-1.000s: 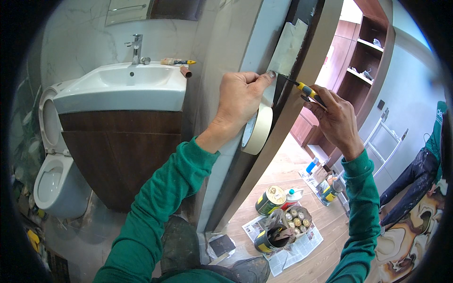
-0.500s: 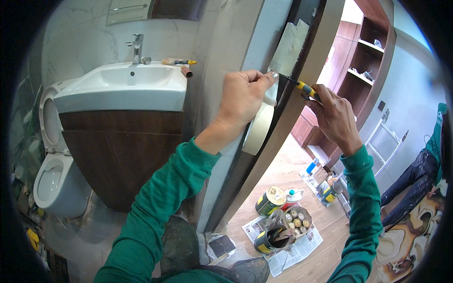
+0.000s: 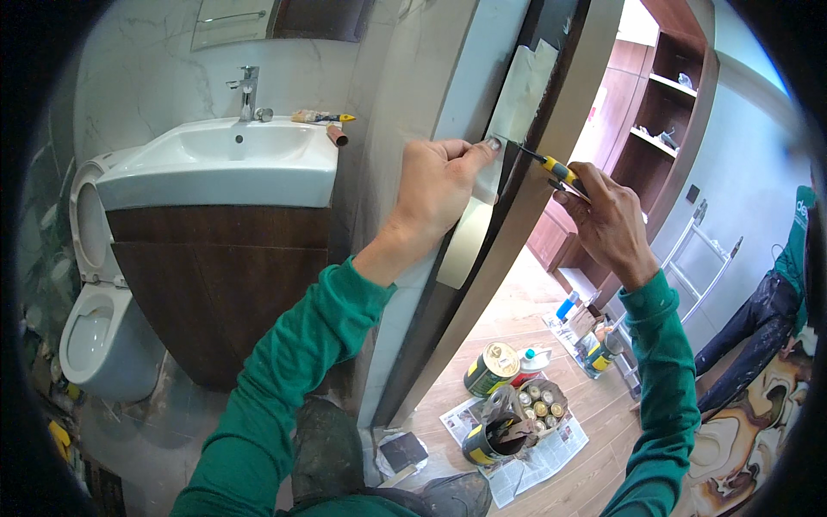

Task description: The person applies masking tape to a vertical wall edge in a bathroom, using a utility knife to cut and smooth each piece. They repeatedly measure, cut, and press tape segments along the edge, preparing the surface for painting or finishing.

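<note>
"In the head view, where's the left hand (image 3: 435,185)?"

"At twelve o'clock, just above the middle, its thumb and bent fingers pinching cream masking tape (image 3: 468,246) against the dark strip of the door frame (image 3: 498,250)."

"And the tape itself?"

"A flat length (image 3: 527,82) runs up toward one o'clock, lying along that dark strip. The roll's curved band shows below the hand, a little toward three o'clock from the middle."

"What about the right hand (image 3: 607,220)?"

"Between two and three o'clock, fingers closed round a yellow-and-black cutter (image 3: 558,169). Its thin tip points toward ten o'clock, to the tape's edge, near the left thumb. I cannot tell whether it touches."

"What's off to the left?"

"A white basin (image 3: 215,185) at ten o'clock, on a dark brown cabinet (image 3: 224,284), with a chrome tap (image 3: 248,93) and a yellow-tipped brush (image 3: 323,116) on its back ledge. A white toilet (image 3: 95,332) stands between eight and nine, lid raised."

"And through the doorway?"

"At five o'clock, a large can (image 3: 493,370) beside newspaper (image 3: 551,457), with an open can (image 3: 485,448) and a cluster of small cans (image 3: 541,405) on the sheets. A ladder (image 3: 694,246) leans at three. Between three and four, another person (image 3: 758,302) shows in a green top and dark, spattered trousers."
</note>
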Demonstrator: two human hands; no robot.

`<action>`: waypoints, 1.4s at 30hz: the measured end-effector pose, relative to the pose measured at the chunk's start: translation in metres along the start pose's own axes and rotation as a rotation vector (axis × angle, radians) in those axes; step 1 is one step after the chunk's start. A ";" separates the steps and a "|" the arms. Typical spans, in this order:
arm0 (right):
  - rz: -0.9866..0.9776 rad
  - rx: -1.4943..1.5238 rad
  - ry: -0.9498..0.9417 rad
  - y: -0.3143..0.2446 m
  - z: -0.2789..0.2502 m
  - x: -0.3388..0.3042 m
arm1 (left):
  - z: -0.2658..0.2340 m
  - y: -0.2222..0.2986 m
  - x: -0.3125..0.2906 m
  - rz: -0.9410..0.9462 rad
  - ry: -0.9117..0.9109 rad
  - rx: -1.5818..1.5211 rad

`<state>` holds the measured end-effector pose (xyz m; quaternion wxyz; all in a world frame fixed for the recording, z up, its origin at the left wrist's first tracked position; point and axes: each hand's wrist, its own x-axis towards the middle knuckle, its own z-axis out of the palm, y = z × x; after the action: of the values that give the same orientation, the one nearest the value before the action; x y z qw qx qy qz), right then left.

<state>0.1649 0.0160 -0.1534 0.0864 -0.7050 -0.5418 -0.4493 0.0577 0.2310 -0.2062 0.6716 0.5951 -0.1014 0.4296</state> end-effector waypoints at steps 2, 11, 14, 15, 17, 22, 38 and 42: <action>-0.007 0.005 0.007 -0.002 -0.006 -0.001 | 0.000 -0.005 0.002 0.021 0.008 0.045; 0.020 -0.075 -0.094 -0.012 -0.020 0.008 | 0.002 -0.007 0.005 0.010 0.059 0.022; 0.009 -0.077 -0.084 -0.012 -0.020 0.009 | 0.001 -0.007 0.004 0.032 0.063 0.106; 0.003 -0.074 -0.081 -0.012 -0.020 0.009 | 0.001 -0.007 0.004 0.041 0.069 0.132; 0.012 -0.092 -0.085 -0.013 -0.020 0.009 | 0.001 -0.008 0.004 0.060 0.084 0.186; 0.013 -0.108 -0.078 -0.017 -0.021 0.009 | 0.006 -0.010 0.002 0.131 0.132 0.148; 0.109 -0.235 -0.102 -0.043 -0.024 0.005 | 0.007 -0.002 -0.004 0.142 0.124 0.129; 0.042 -0.233 -0.021 -0.047 -0.021 0.008 | 0.005 -0.005 -0.003 0.080 0.093 0.125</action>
<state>0.1142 0.0278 -0.1528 0.0075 -0.7263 -0.4717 -0.5000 0.0610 0.2251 -0.2100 0.6195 0.6105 -0.0668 0.4889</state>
